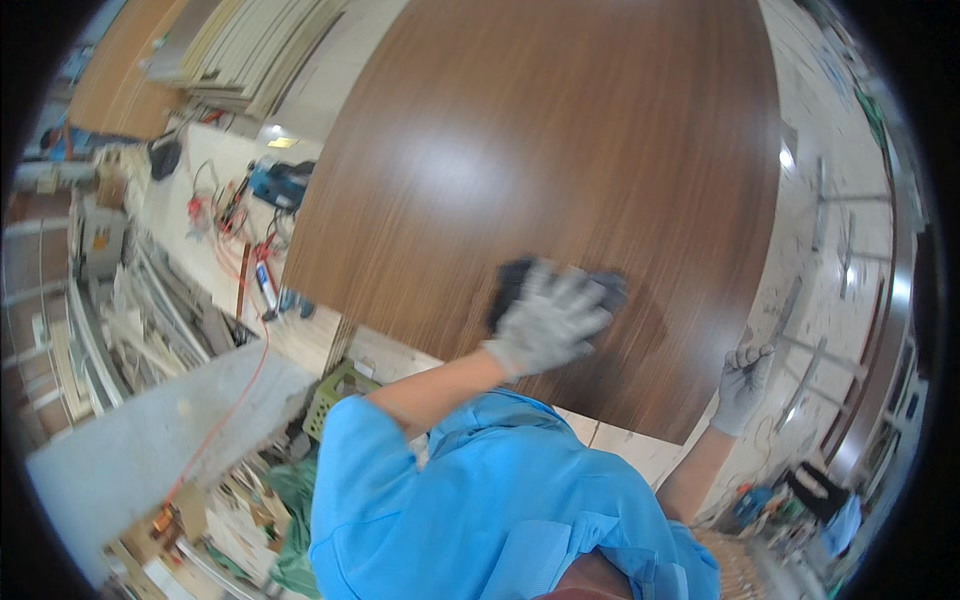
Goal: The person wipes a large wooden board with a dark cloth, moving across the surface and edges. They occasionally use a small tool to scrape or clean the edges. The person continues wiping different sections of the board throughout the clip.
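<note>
A wide brown wood-grain panel lies flat in front of me. My left hand, in a grey glove, presses a dark cloth onto its near part. The fingers are spread over the cloth, which sticks out on both sides of them, and both are smeared by motion. A darker patch marks the panel to the right of the cloth. At the panel's right edge is my right hand, also gloved, with its fingers curled closed. Whether it grips anything there cannot be made out.
On the left, a blue power tool, a sealant tube and red cords lie on a pale surface. Stacked boards stand at the far left. A green crate sits near my left elbow. Metal frames are on the right.
</note>
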### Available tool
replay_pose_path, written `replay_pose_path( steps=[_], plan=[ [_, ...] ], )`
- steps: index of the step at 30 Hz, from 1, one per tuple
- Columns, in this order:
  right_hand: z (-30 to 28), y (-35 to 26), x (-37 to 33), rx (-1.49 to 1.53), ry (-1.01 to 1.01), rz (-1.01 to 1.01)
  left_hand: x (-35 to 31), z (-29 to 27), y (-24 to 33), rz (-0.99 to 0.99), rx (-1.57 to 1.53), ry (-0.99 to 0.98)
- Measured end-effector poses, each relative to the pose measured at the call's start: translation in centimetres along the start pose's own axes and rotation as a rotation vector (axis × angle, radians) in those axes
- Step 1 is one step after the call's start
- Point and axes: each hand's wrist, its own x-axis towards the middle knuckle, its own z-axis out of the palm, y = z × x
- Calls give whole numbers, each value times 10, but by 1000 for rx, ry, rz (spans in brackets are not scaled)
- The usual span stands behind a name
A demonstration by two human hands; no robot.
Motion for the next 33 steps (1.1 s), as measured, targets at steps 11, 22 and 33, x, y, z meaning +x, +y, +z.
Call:
replay_pose_path(
  steps=[11,22,33],
  plan=[
    [40,14,-3,-44,-221,132,-158,-79,-138,-1103,665,200],
    [-31,-21,-75,-36,-104,25,-46,74,139,327,152,96],
    [-89,-37,-211,-70,474,-280,-91,-14,23,396,243,-130]
  ],
)
